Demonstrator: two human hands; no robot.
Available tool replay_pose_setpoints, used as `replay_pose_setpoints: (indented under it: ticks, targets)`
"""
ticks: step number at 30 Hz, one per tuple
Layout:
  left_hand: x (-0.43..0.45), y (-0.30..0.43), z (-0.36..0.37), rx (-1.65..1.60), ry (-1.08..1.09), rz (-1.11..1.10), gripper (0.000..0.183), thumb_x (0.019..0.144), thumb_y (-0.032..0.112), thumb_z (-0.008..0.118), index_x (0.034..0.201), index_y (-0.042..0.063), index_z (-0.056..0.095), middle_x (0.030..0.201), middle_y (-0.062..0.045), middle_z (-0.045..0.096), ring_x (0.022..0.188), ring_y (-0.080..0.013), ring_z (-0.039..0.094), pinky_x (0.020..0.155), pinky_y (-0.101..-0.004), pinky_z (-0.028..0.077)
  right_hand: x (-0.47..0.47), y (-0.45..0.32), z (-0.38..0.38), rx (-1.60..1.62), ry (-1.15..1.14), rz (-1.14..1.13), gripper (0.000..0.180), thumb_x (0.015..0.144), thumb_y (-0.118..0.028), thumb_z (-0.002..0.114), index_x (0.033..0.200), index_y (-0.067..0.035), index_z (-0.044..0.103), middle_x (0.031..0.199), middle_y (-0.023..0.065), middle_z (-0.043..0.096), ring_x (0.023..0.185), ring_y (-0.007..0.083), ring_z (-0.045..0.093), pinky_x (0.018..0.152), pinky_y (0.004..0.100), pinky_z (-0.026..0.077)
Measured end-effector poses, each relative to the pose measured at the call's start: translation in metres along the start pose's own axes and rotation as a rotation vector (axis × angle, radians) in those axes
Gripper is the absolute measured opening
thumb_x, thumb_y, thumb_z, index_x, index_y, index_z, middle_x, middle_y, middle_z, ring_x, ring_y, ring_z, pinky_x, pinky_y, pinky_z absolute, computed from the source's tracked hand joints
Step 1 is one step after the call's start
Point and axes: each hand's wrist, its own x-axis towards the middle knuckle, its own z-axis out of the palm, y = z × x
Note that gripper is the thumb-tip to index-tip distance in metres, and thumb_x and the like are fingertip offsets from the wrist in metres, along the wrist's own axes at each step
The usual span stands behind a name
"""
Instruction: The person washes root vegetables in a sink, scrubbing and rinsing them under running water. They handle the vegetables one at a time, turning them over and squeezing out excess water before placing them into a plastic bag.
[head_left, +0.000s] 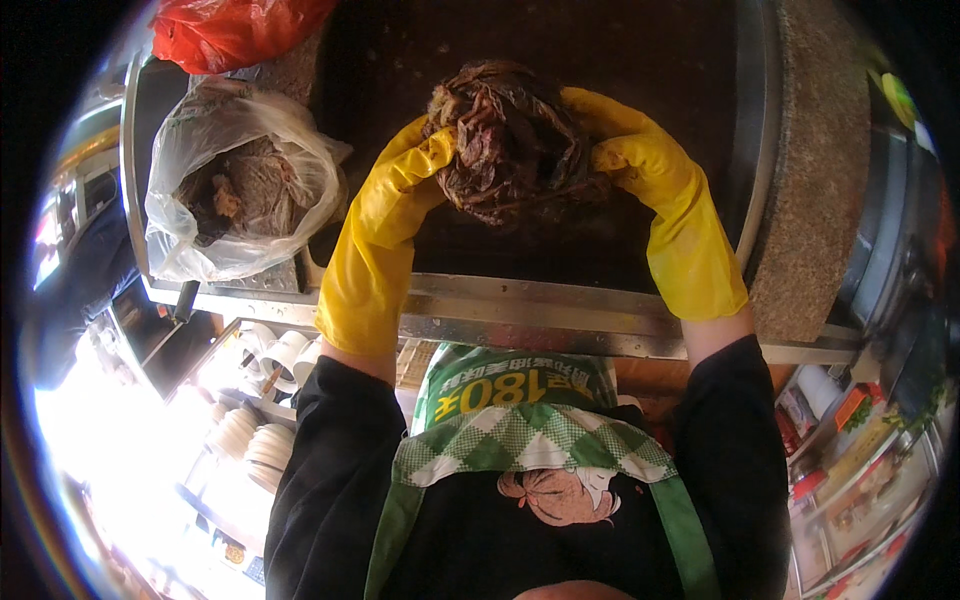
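Observation:
Both my hands wear long yellow rubber gloves. My left hand (420, 169) grips the left side of a dark brown, wet, crumpled bundle (517, 142), perhaps soaked leaves or dried vegetable. My right hand (626, 142) holds its right side, with the thumb near its lower edge. The bundle hangs over a dark, metal-rimmed sink (525, 259); how full the sink is cannot be told. To the left, a clear plastic bag (169, 191) stands with its mouth spread, and similar brown material (259, 184) lies inside it.
A red plastic bag (232, 34) lies at the upper left. The sink's steel front rim (525, 307) runs before me, with a speckled stone counter (810, 172) on the right. White stacked dishes (270, 450) stand at lower left. A dark sleeve (90, 262) shows at far left.

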Motion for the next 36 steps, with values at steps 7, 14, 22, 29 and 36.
replay_pose_setpoints:
  ticks: [7,14,22,29,36]
  targets:
    - [0.005,0.002,-0.009,-0.197,-0.037,-0.107,0.051,0.084,0.026,0.065,0.124,-0.002,0.050,0.115,-0.010,0.060,0.103,-0.0206,0.058,0.089,-0.0318,0.047,0.016,0.004,0.049,-0.528,0.266,-0.120,0.080,0.072,-0.033,0.078,0.131,0.005,0.040,0.127,0.0193,0.051,0.117,0.0277,0.051,0.100,0.0353,0.041]
    - [0.003,0.004,0.007,-0.131,0.071,-0.071,0.065,0.078,0.028,0.072,0.127,-0.004,0.044,0.115,-0.011,0.058,0.105,-0.0201,0.057,0.092,-0.0312,0.044,0.014,0.024,0.054,0.381,0.431,-0.093,0.041,0.084,-0.021,0.064,0.119,-0.002,0.056,0.108,0.0088,0.063,0.097,0.0178,0.061,0.084,0.0297,0.049]
    - [-0.014,-0.028,0.078,-0.263,0.193,0.318,0.097,0.061,0.021,0.087,0.139,0.008,0.032,0.130,-0.012,0.044,0.114,-0.0220,0.048,0.100,-0.0349,0.037,0.010,0.001,0.094,0.431,0.660,-0.162,0.026,0.084,-0.014,0.062,0.107,-0.001,0.061,0.092,0.0041,0.065,0.083,0.0127,0.061,0.076,0.0264,0.050]
    - [0.012,-0.024,0.051,-0.422,0.103,0.158,0.079,0.059,0.005,0.085,0.127,0.003,0.045,0.107,-0.007,0.059,0.092,-0.0175,0.059,0.076,-0.0292,0.051,0.001,-0.007,0.087,0.326,0.535,-0.132,0.029,0.085,-0.014,0.061,0.109,0.001,0.060,0.091,0.0033,0.065,0.083,0.0109,0.059,0.080,0.0235,0.046]
    - [-0.020,-0.044,-0.002,-0.294,0.158,-0.047,0.057,0.075,0.011,0.073,0.125,0.003,0.048,0.109,-0.011,0.061,0.097,-0.0203,0.060,0.082,-0.0318,0.052,-0.011,-0.011,0.048,0.131,0.764,-0.100,0.041,0.092,-0.030,0.050,0.118,0.002,0.057,0.108,0.0105,0.062,0.099,0.0201,0.060,0.087,0.0302,0.049]
